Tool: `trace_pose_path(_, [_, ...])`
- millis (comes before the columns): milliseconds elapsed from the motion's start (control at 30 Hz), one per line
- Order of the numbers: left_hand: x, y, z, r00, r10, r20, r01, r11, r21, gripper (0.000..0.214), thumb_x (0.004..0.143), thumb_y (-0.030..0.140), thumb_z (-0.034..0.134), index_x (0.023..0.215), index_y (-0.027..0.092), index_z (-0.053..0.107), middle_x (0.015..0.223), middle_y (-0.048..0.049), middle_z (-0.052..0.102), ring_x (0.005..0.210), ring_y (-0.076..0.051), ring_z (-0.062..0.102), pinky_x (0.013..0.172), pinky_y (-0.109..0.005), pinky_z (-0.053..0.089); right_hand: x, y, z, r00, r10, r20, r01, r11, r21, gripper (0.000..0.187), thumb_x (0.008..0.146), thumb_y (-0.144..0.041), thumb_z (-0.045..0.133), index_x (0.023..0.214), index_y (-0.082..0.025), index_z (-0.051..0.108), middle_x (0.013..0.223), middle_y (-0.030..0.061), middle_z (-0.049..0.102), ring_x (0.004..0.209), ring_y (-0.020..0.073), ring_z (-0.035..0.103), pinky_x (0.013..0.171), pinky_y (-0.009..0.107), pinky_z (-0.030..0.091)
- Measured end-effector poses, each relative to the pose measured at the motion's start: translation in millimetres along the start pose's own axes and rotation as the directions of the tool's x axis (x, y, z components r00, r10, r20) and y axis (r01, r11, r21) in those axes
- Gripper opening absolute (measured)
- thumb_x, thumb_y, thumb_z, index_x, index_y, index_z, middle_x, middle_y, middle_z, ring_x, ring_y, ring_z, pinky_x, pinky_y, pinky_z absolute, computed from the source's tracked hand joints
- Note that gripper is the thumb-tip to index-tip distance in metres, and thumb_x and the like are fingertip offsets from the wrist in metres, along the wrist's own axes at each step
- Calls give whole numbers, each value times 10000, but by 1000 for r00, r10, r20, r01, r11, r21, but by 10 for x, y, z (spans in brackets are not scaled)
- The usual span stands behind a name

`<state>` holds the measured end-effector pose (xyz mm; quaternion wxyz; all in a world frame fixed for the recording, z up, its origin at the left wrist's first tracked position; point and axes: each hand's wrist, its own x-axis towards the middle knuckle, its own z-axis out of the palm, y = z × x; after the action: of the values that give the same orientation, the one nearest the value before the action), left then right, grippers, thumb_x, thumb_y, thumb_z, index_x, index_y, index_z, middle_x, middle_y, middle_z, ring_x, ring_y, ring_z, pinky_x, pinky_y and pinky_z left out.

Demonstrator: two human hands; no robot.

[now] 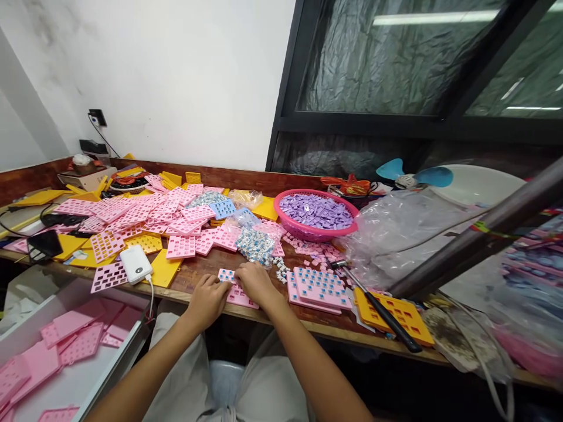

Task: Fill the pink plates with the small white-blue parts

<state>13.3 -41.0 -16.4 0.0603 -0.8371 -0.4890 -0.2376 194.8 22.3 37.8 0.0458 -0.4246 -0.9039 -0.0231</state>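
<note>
A pink plate (241, 298) with square sockets lies at the table's front edge, small blue-and-white pieces set in its upper part. My left hand (208, 300) grips its left side with curled fingers. Over the plate's right part, my right hand (255, 283) has its fingers bent down and pressed together; whatever they hold is hidden. Just behind is a clear bag spilling a heap of small blue-and-white pieces (255, 245). Loose white pieces (281, 271) lie right of it. Two stacked pink plates (323, 288) filled with blue pieces rest to the right.
Pink plates (132, 212) are piled at left, with a white power bank (135, 264) in front. A pink basket (319, 234) holds purple pieces. A hammer (382, 313) lies across a yellow plate (417, 322). A slanted pole (475, 234) crosses the right side; an open drawer (118, 366) sits lower left.
</note>
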Motion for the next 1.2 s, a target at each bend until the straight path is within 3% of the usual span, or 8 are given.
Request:
trace_pose_path(233, [-104,-35,72,995,-17,-96,4,991,-131,308,962,168,490,1223,220,644,1075,-102,730,1180,-283,567,1096,-517,400,279,-68,-179,992,-70,104,77,995,-62,170,889,-119,601,926,-143,766,932,160,772,918,274,730,807,324,487])
trace_pose_path(367, [-141,-45,157,990,-36,-135,4,974,-228,319,972,160,474,1229,230,650,1163,-104,711,1206,-266,580,1083,-490,449,452,-125,-198,984,-91,153,102,992,-68,144,844,-114,670,947,-133,770,960,174,771,941,278,736,794,308,512])
trace_pose_path(667, [-190,-57,210,981,-113,-160,63,955,-291,319,973,168,487,1232,235,660,1193,-102,704,1210,-253,596,1083,-453,476,615,-154,-155,985,-50,167,61,996,-65,249,774,-134,780,1021,-125,749,1044,183,752,1048,295,702,932,349,491])
trace_pose_path(800, [-200,-69,216,979,-139,-151,84,942,-326,313,969,180,502,1231,234,666,1185,-94,713,1202,-249,606,1072,-435,490,556,-64,-146,991,3,136,4,998,-56,420,708,-193,862,1095,-138,709,1156,184,712,1151,323,643,985,380,453])
trace_pose_path(933, [-217,-85,224,977,-156,-142,98,932,-348,323,955,179,516,1234,244,665,1189,-88,712,1208,-256,607,1065,-441,498,356,140,-154,991,56,123,-57,998,2,513,709,-373,880,1137,-185,669,1179,126,701,1082,265,660,886,307,476])
trace_pose_path(1033, [-233,-92,229,977,-166,-132,109,926,-362,336,956,200,520,1263,246,648,1219,-93,698,1210,-262,605,1051,-444,506,90,454,-233,991,117,71,-120,992,39,487,833,-479,759,1223,-224,619,1234,87,682,1126,225,633,903,281,451])
trace_pose_path(1100, [-227,-94,218,980,-152,-126,96,926,-365,329,960,223,524,1264,245,647,1219,-98,697,1203,-267,609,1043,-445,507,-102,712,-303,966,254,40,-255,967,13,432,905,-457,671,1254,-212,602,1263,111,670,1183,242,604,955,310,420])
trace_pose_path(1200, [-133,-106,151,990,-87,-112,43,935,-351,300,955,263,551,1231,236,667,1179,-106,712,1150,-276,631,1011,-446,513,-309,1047,-364,921,379,94,-376,925,-53,383,831,-365,736,1140,-152,663,1196,183,693,1151,323,622,945,376,419])
